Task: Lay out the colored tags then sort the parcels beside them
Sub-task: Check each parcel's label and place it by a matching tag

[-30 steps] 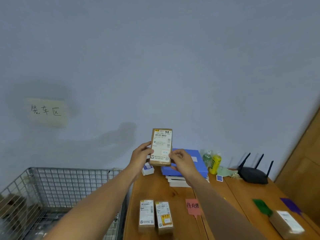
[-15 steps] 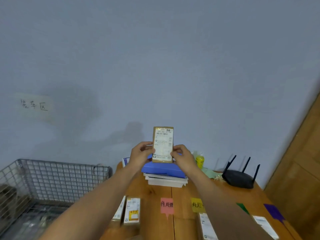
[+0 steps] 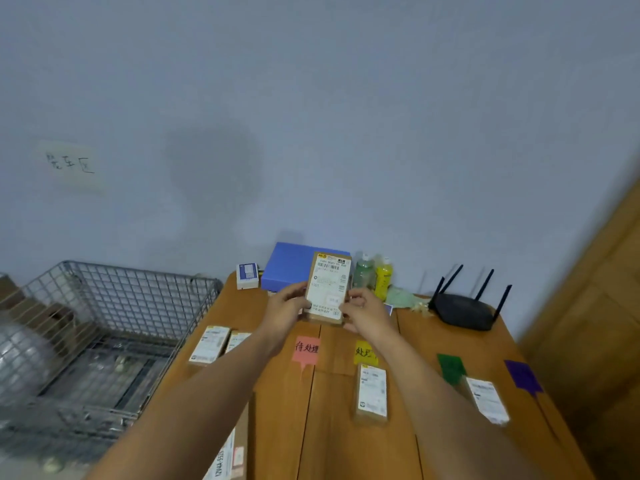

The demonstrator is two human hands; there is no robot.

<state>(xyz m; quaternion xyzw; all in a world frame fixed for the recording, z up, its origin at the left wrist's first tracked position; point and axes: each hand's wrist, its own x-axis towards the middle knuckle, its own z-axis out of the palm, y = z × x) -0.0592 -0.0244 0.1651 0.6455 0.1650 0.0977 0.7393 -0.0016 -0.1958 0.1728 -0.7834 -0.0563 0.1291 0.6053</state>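
The held parcel, a small brown box with its white shipping label facing the camera, is raised over the far part of the table, just below the centre of the frame, its long axis upright and leaning slightly rightward in the frame. Both hands share the grip: the left hand pinches its lower left edge and the right hand its lower right edge, so neither is nearer. Beneath it in the frame the tags run rightward in a row: the pink tag almost straight below, the yellow tag just right of that, then the green tag and the purple tag toward the lower right. One sorted parcel lies just below the yellow tag, and another parcel sits beside the green. The label looks to be under reading; the coming move is likely down and toward the camera, with green or purple favouring the right hand
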